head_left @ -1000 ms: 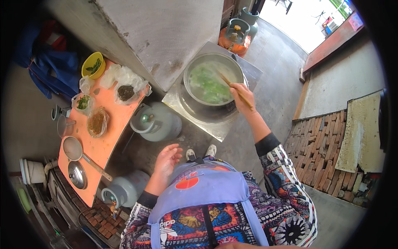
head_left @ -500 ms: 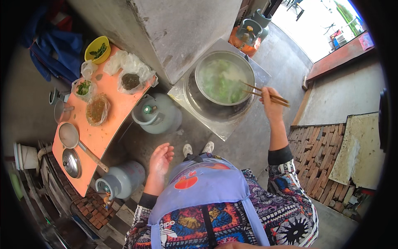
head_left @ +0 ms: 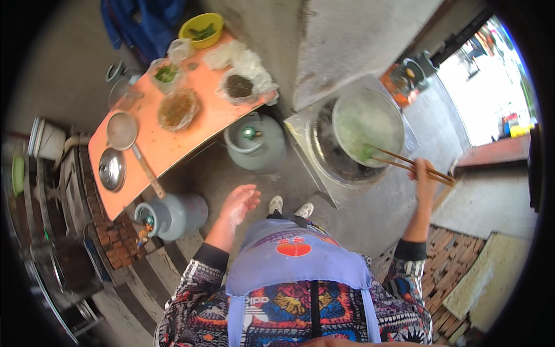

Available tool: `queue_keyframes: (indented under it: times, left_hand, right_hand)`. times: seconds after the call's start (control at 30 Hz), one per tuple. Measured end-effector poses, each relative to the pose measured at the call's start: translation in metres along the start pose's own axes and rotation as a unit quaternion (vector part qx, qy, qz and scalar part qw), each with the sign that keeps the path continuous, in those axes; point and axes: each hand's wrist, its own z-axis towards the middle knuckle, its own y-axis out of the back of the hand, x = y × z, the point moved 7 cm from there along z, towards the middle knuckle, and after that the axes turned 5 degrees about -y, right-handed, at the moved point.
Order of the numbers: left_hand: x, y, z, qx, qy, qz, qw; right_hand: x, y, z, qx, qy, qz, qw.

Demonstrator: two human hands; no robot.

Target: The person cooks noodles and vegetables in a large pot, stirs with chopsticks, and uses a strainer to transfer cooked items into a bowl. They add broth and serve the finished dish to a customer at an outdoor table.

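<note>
My right hand [head_left: 425, 178] is closed around a pair of long wooden chopsticks [head_left: 404, 160]. Their tips reach over the near rim into a round metal pot [head_left: 335, 128] of steaming, cloudy liquid. Green leafy vegetables [head_left: 364, 152] show by the tips; whether the chopsticks pinch any of them I cannot tell through the steam. The pot sits on a round burner set in a metal-topped stove [head_left: 324, 182]. My left hand [head_left: 240, 204] hangs empty in front of my apron, its fingers apart and loosely bent, away from the stove and table.
At left stands an orange table [head_left: 156, 147] with a long-handled strainer [head_left: 122, 130], a metal lid [head_left: 112, 169], several plastic bags of food and a yellow bowl [head_left: 186, 29] of leaves. Gas cylinders [head_left: 260, 147] stand beside and below it. A wall [head_left: 347, 46] rises behind the stove.
My view has swung, so the stove and table sit farther right in it. The chopstick tips have moved from the pot's right side to its near side. My left hand stays empty.
</note>
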Motion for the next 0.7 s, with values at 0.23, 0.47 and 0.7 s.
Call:
queue_keyframes:
  times: [0.23,0.47,0.7]
  left_hand:
    - [-0.066,0.24,0.005,-0.393,-0.205,0.29,0.848]
    - [-0.118,0.379,0.002,-0.577,0.041,0.455,0.677]
    - [-0.105,0.425,0.064,-0.523,-0.006,0.358,0.773]
  right_hand:
    - [-0.001,0.065,0.003,-0.116,0.027,0.077,0.99]
    - [-0.002,0.059,-0.02,-0.136,-0.029,0.195,0.971]
    - [-0.012,0.043,-0.033,-0.113,-0.06,0.238,0.963]
